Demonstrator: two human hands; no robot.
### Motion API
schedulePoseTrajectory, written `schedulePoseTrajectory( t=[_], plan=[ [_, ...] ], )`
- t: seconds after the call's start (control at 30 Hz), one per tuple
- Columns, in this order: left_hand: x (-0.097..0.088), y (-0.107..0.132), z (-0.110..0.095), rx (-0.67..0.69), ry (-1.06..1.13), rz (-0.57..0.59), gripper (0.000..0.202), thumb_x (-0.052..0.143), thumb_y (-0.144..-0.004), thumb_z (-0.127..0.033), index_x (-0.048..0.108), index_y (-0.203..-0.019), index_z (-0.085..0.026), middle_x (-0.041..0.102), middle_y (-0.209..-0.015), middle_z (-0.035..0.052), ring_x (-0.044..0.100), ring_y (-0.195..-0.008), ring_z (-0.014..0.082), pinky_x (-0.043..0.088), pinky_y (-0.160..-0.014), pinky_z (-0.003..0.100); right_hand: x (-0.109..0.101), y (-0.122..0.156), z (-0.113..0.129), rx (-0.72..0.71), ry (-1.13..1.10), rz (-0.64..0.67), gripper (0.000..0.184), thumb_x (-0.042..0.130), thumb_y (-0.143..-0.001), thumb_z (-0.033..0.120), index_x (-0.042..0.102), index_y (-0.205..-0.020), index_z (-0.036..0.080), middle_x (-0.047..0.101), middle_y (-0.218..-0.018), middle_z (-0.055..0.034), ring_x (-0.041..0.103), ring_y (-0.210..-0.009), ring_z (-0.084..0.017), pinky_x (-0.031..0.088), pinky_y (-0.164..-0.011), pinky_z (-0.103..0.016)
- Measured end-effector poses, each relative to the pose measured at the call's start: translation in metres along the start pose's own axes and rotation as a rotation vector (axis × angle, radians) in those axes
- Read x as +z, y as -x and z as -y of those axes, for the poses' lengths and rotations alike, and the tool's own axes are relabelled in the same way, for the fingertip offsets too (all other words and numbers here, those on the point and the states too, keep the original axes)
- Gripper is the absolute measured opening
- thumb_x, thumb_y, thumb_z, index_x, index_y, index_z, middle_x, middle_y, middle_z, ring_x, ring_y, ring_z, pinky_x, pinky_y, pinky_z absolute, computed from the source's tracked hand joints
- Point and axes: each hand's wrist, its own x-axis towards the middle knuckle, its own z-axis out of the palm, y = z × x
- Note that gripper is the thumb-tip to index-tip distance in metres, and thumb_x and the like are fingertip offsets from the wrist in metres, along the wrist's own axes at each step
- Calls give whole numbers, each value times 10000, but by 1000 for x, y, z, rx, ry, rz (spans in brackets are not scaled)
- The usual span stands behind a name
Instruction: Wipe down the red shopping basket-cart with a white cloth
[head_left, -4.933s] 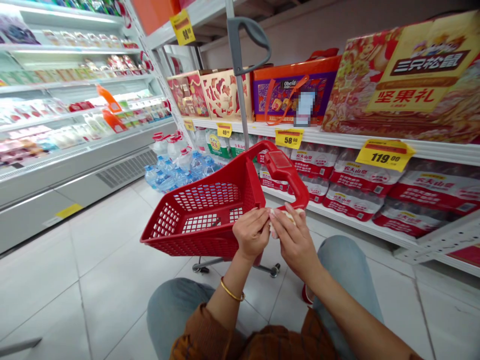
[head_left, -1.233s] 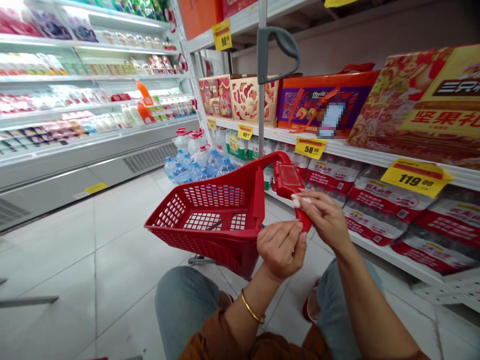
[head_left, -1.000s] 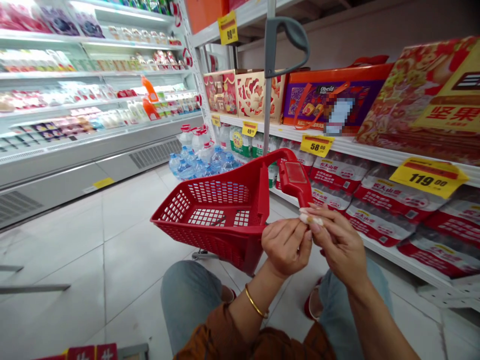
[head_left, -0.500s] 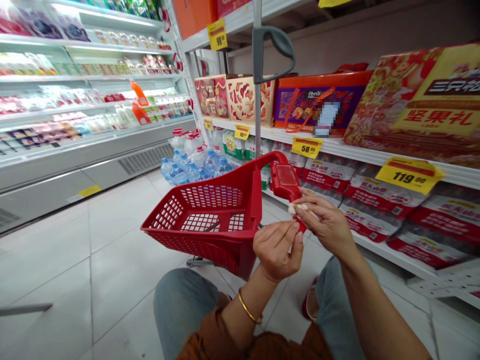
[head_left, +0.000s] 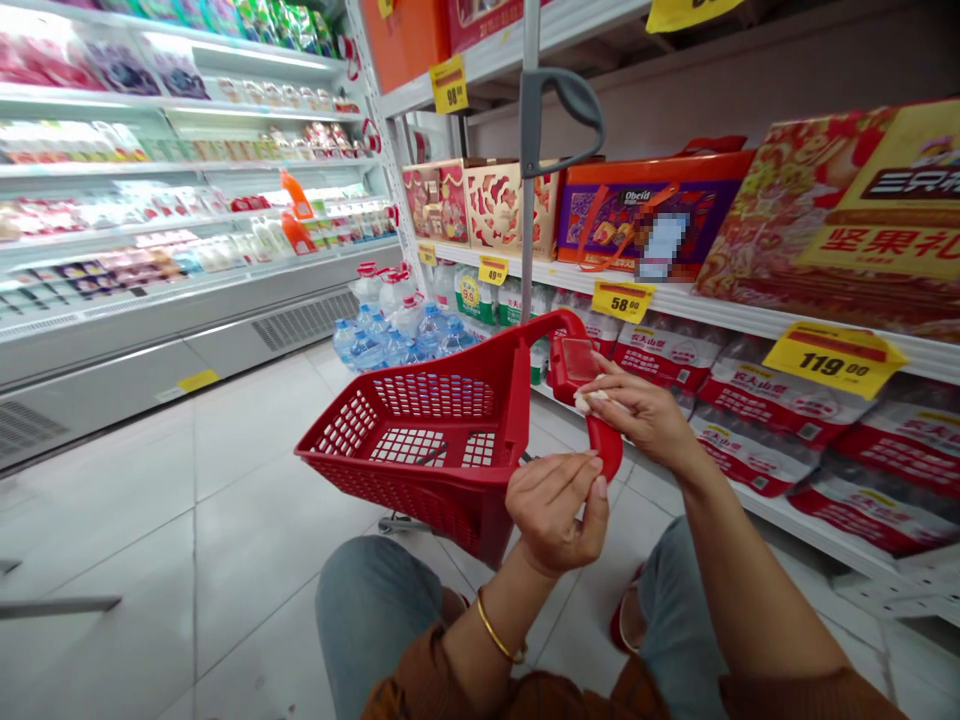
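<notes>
A red plastic shopping basket on wheels (head_left: pixel 405 480) stands on the floor in front of my knees, its red handle (head_left: pixel 606 448) curving toward me on the right. My left hand (head_left: pixel 559 510) is closed in a pinch at the lower bend of the handle, thumb and fingertips against it. Higher up, my right hand (head_left: pixel 645 410) presses a crumpled white wipe (head_left: pixel 592 400) onto the handle, just below its flat rectangular panel (head_left: pixel 577 358). The fingers partly cover the wipe.
Bottled-water packs (head_left: pixel 750 430) and gift boxes (head_left: pixel 652 205) fill the shelving on the right. A grey hooked handle (head_left: pixel 562 115) sits on an upright pole (head_left: pixel 527 240). Large water jugs (head_left: pixel 405 325) stand behind the basket. A refrigerated display (head_left: pixel 187 200) runs along the left.
My right hand has slid the wipe slightly up the handle toward the panel, uncovering more of the lower bend. My left hand keeps its hold. The view has shifted slightly.
</notes>
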Motion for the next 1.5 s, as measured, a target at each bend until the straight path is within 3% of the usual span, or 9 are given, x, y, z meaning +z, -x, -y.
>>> schedulePoseTrajectory(
  t=[0.17, 0.77, 1.23, 1.5],
  plan=[
    [-8, -1, -3, -9, 42, -15, 242, 562, -780, -102, 671, -989, -157, 760, -869, 65, 716, -786, 181, 563, -708, 318, 5, 7, 10, -85, 68, -41, 189, 563, -918, 273, 750, -902, 260, 743, -977, -38, 574, -1231, -239, 405, -1101, -477],
    [-31, 0, -2, -33, 158, -27, 238, 515, -776, -130, 684, -938, -175, 766, -832, 57, 718, -729, 177, 563, -664, 321, 19, 25, 34, -104, 217, -127, 161, 593, -882, 196, 724, -944, 265, 735, -970, -35, 676, -1014, -215, 451, -1050, -473],
    [-33, -1, 10, -90, 223, -33, 229, 489, -838, -142, 710, -849, -198, 759, -759, 39, 701, -665, 162, 525, -666, 321, 23, 34, 48, -48, 302, -236, 147, 579, -881, 226, 720, -904, 264, 727, -918, -40, 662, -1019, -238, 480, -1000, -492],
    [-29, 6, 16, -159, 236, -119, 225, 492, -863, -138, 701, -816, -207, 745, -743, 11, 683, -674, 157, 519, -708, 347, 29, 37, 52, -61, 299, -280, 140, 590, -877, 198, 712, -902, 262, 722, -895, -31, 659, -1007, -226, 471, -1007, -484]
  ],
)
